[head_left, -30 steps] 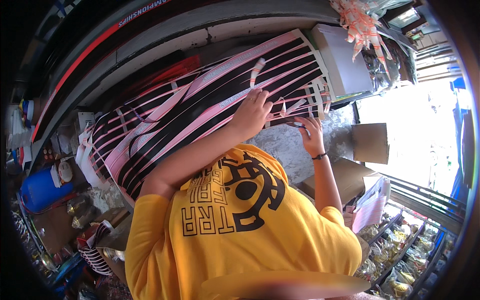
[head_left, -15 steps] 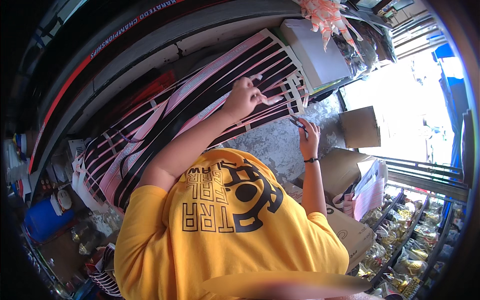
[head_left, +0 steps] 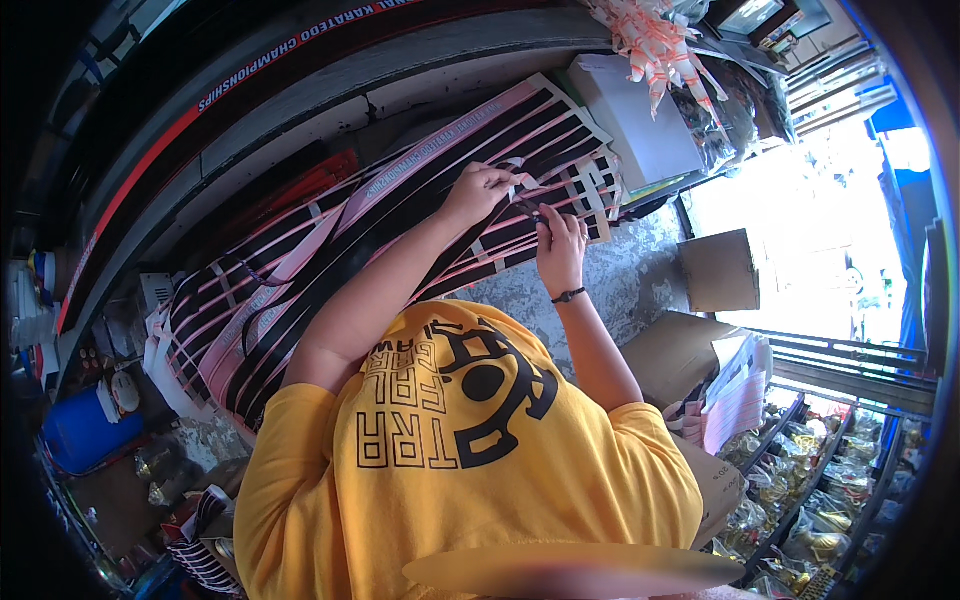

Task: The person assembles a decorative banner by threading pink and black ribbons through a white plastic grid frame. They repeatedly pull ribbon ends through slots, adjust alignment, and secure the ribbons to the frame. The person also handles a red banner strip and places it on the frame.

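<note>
ITEM: pink ribbon strips (head_left: 400,200) laid side by side on black board (head_left: 330,270), long axis lower-left to upper-right | LEFT: left hand (head_left: 480,190) pinching a strip end, nearer | RIGHT: right hand (head_left: 560,245) just beside, grip unclear | CHANGE: both hands closer together than before, near board's upper-right end.

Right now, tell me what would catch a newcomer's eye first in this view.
The bright yellow shirt with a black print fills the lower middle. Above it, a wide spread of pink and black ribbons runs slanting across the work surface, and the left hand and right hand meet on the strips near its upper right end. A pink ribbon bow sits at the top edge, and a blue container stands at the far left.
</note>
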Tool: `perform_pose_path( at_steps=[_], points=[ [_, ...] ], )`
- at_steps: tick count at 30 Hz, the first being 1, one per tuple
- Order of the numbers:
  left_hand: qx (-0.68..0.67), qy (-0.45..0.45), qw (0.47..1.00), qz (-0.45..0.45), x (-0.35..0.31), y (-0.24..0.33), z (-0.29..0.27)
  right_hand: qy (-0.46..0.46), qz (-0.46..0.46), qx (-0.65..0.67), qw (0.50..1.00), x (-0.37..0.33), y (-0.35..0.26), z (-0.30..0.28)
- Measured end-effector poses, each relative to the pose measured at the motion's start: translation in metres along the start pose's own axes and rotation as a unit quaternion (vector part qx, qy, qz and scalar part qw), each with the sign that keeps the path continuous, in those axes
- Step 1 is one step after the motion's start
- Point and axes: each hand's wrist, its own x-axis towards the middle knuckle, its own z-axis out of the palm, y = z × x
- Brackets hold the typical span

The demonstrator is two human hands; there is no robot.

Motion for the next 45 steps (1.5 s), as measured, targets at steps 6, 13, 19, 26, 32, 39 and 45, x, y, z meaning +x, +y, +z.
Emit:
perform_pose_path(
  at_steps=[6,13,19,26,32,39,45],
  points=[
    [0.016,0.003,1.000,-0.020,-0.001,0.005,-0.001,0.009,0.019,-0.019,1.000,0.007,-0.010,-0.005],
    [0.010,-0.004,0.999,-0.034,0.000,0.004,0.002,-0.062,-0.016,-0.006,0.998,0.032,0.012,-0.009],
    [0.034,-0.007,0.999,-0.009,-0.001,0.006,0.004,-0.130,-0.125,0.051,0.982,0.059,0.037,-0.012],
    [0.003,-0.028,0.999,-0.045,-0.002,0.016,0.004,-0.177,-0.137,0.038,0.974,0.064,0.045,-0.012],
    [-0.015,-0.050,0.998,-0.042,0.003,0.021,-0.001,-0.181,-0.116,0.118,0.970,0.061,0.047,-0.013],
    [0.003,-0.034,0.999,-0.023,0.006,0.013,0.004,-0.164,-0.112,0.114,0.973,0.061,0.045,-0.005],
    [0.014,-0.044,0.999,-0.029,0.007,0.012,0.005,-0.121,-0.068,0.087,0.986,0.052,0.028,-0.004]
  ],
)
